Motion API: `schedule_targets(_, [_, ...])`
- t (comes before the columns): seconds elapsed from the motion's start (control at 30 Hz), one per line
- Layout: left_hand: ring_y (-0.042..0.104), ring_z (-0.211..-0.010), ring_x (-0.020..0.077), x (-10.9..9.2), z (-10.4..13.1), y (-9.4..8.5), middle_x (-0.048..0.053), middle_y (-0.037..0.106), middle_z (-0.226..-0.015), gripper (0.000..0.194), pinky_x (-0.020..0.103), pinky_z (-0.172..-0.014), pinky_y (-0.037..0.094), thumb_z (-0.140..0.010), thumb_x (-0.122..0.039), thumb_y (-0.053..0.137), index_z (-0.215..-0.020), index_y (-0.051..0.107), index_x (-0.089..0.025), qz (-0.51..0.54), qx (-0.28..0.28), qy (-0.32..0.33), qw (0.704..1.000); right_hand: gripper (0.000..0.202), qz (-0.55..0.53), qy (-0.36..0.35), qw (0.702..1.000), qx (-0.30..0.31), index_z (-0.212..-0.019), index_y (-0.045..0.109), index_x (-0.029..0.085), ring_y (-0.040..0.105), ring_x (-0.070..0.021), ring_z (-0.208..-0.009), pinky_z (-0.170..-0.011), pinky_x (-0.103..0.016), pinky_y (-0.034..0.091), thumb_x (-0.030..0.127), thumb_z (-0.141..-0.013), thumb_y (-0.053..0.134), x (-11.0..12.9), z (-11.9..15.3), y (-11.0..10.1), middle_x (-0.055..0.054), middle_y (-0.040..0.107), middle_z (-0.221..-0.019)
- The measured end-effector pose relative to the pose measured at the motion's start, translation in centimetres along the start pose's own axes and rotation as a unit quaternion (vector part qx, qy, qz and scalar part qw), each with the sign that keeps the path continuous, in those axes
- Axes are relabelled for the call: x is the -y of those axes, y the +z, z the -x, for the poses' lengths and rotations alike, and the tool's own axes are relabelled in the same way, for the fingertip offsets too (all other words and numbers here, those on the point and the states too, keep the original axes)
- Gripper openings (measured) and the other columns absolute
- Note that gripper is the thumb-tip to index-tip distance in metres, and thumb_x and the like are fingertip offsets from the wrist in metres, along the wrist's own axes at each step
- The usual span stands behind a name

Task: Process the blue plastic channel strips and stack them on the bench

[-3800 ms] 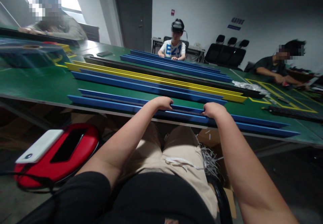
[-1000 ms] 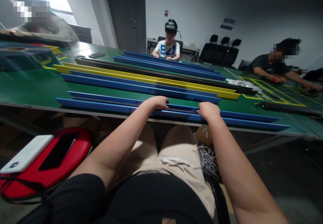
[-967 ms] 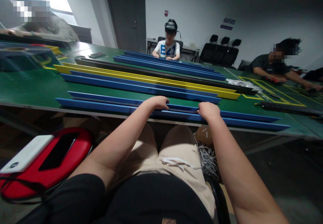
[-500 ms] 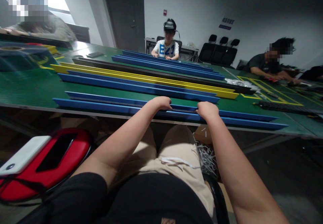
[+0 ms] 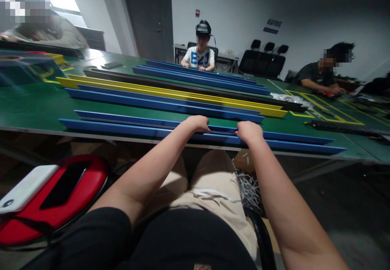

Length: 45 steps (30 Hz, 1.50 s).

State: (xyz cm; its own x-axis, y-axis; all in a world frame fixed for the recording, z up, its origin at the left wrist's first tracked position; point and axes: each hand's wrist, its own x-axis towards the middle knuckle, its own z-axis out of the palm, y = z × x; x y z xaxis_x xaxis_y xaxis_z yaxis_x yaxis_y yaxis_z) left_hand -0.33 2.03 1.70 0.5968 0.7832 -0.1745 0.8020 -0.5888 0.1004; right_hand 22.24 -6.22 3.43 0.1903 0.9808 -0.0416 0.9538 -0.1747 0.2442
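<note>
L hand (image 5: 198,124) & R hand (image 5: 250,132) touch nearest blue channel (image 5: 122,130), frame ctr. Can't tell grip width; fingertips part-hidden.

Red seat (image 5: 96,172) down left of grip, white gadget (image 5: 27,186) + dark slab (image 5: 63,185) on top. Stringy shreds (image 5: 250,189) below grip, kinda right. Crinkly plastic (image 5: 289,98) past grip, off right, black chairs (image 5: 262,63) way behind.

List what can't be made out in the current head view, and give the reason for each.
- Head view: most fingers of the left hand and right hand, hidden behind the hands themselves; whether they grip anything inside the nearest blue channel is unclear.
- Head view: the far left part of the red seat, cut off by the left edge.
- Head view: the wall lettering, too small and blurred.
</note>
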Motion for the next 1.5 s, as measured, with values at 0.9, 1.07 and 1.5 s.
schedule_targets(0.9, [0.070,-0.099,0.0274,-5.0,-2.5,0.4,0.011,0.077,-0.109,0.049,0.032,-0.085,0.055,-0.079,-0.059,0.062,-0.106,0.078,-0.022,0.024,-0.015,-0.010,1.000,0.036,-0.014,0.007,1.000,-0.008,-0.110,0.077,0.018,0.070,-0.0315,-0.106,-0.088,-0.040,0.054,0.044,-0.087,0.067,0.1,0.2,0.0,-0.020,0.074,-0.111])
schedule_targets(1.07, [0.070,-0.098,0.0274,-5.9,-3.1,0.4,0.012,0.077,-0.108,0.050,0.032,-0.086,0.055,-0.079,-0.060,0.062,-0.107,0.078,-0.021,0.028,-0.010,-0.007,1.000,0.036,-0.019,0.010,1.000,-0.006,-0.109,0.077,0.018,0.070,-0.0310,-0.105,-0.089,-0.039,0.053,0.045,-0.087,0.067,0.1,0.1,0.0,-0.020,0.074,-0.110])
schedule_targets(1.5, [0.070,-0.104,0.0297,-8.6,-4.6,0.4,0.015,0.075,-0.113,0.051,0.035,-0.088,0.055,-0.081,-0.058,0.063,-0.112,0.077,-0.020,0.032,-0.009,0.010,0.999,0.040,-0.030,0.007,0.999,-0.017,-0.108,0.078,0.017,0.070,-0.0313,-0.103,-0.088,-0.038,0.054,0.050,-0.086,0.068,0.1,0.2,0.1,-0.021,0.074,-0.108])
